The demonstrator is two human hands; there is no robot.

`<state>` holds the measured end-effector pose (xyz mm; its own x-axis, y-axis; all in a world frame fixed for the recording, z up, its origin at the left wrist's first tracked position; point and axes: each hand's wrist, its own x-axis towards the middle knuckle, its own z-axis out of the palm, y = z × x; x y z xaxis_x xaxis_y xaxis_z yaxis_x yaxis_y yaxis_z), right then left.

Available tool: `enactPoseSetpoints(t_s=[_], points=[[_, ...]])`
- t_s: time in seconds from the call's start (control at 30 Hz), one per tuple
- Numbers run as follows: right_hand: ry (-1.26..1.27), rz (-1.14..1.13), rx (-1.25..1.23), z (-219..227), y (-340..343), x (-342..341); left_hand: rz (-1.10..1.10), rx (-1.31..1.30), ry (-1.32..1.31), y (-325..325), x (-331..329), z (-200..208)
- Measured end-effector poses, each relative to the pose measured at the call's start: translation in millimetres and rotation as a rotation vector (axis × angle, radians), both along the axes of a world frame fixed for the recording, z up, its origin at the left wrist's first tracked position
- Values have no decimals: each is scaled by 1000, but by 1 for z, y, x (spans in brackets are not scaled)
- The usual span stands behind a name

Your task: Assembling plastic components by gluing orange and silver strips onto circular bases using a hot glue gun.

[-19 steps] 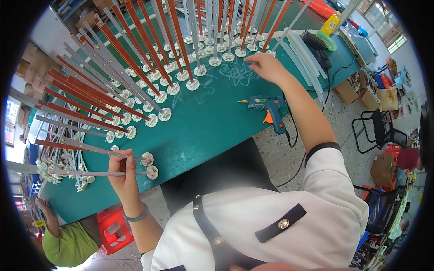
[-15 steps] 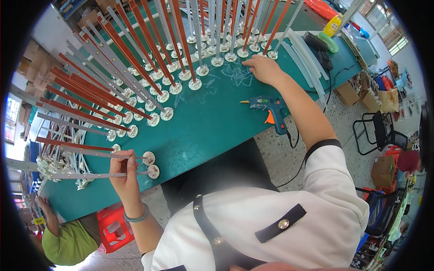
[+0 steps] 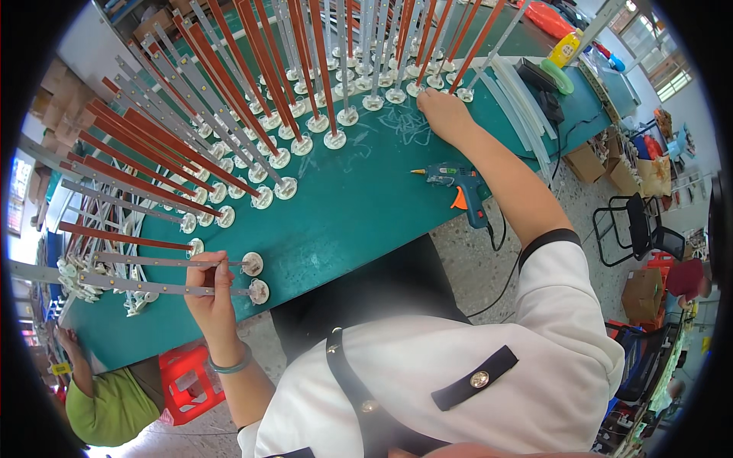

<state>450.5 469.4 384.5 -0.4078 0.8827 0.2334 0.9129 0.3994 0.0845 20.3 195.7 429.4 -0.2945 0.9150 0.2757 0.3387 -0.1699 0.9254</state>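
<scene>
My left hand (image 3: pixel 211 290) pinches two grey LED strips (image 3: pixel 156 288) between thumb and fingers. Each strip ends in a round white base (image 3: pixel 259 291), and both bases overhang the table's near left side. My right hand (image 3: pixel 445 116) reaches to the far side, its fingers drawn together at a round white base (image 3: pixel 414 89) in the standing row. Whether the fingertips grip that base or only touch it is hidden. Many brown strips (image 3: pixel 324 76) and grey strips stand on similar bases in a curved band. A blue-green glue gun (image 3: pixel 460 187) with an orange trigger lies below my right forearm.
The green table (image 3: pixel 359 198) carries loose glue strings (image 3: pixel 408 126) near my right hand. Pale translucent strips (image 3: pixel 513 103), a black adapter (image 3: pixel 544 91) and a yellow bottle (image 3: pixel 564 49) are at the right. A person in a green sleeve (image 3: pixel 114 408) sits at lower left by a red stool (image 3: pixel 189 385).
My right hand has shifted slightly away from me, and its extended forefinger has drawn in toward a base. My left hand keeps the two strips, their far ends slightly lower.
</scene>
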Motion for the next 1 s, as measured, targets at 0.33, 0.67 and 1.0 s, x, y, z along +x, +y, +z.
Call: enactPoseSetpoints(t_s=[0.33,0.67,1.0], points=[[381,7,-157,6,3,-16,0,-6,-8,2,2,-2],[191,30,-120,6,-3,-24,-33,-11,-10,5,4,-5],[90,-170,-72,116,-89,70,-49,61,-24,-2,8,4]])
